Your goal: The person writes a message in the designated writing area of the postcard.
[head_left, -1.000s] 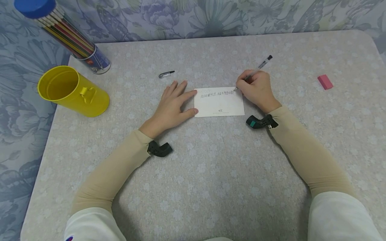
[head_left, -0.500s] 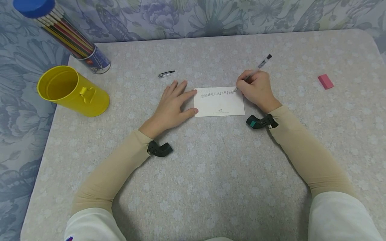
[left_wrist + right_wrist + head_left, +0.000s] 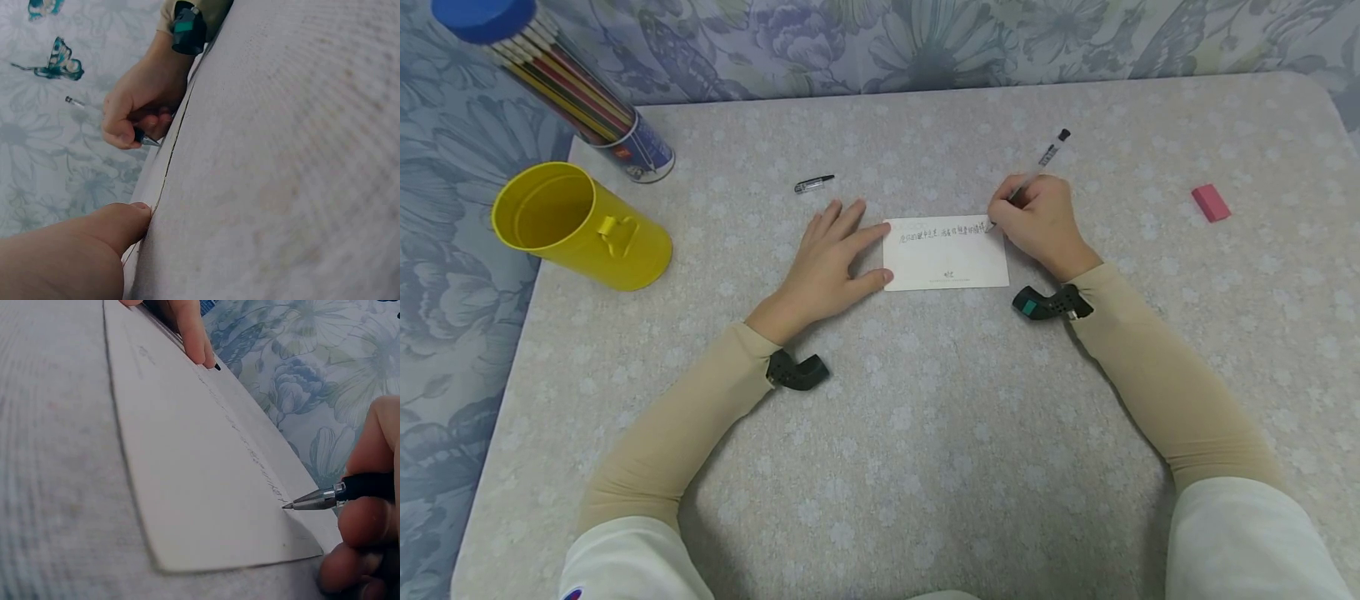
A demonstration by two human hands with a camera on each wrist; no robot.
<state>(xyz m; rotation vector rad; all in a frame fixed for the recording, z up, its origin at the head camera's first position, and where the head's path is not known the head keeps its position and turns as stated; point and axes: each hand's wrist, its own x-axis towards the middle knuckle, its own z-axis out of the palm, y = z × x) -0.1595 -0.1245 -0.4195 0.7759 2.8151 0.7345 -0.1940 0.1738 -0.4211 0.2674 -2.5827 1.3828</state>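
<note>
A white card (image 3: pixel 946 257) lies flat on the table, with a line of handwriting along its upper part and a short mark near its lower edge. My right hand (image 3: pixel 1037 218) pinches a clear-barrelled pen (image 3: pixel 1048 155) with a black end. In the right wrist view the metal pen tip (image 3: pixel 309 501) is right at the end of the written line. My left hand (image 3: pixel 827 271) lies with fingers spread, its thumb and forefinger touching the card's left edge. Beyond that hand a pen cap (image 3: pixel 814 184) lies on the table.
A yellow cup (image 3: pixel 591 233) with a small handle stands at the left. Behind it is a blue-lidded tube of pencils (image 3: pixel 587 100). A pink eraser (image 3: pixel 1211 202) lies far right on the table (image 3: pixel 880 467). Flowered wallpaper (image 3: pixel 940 42) rises along the back.
The pen has tipped slightly, its upper end shifting left and away, and its tip has moved a little. More strokes show at the line's right end. The left hand stays still.
</note>
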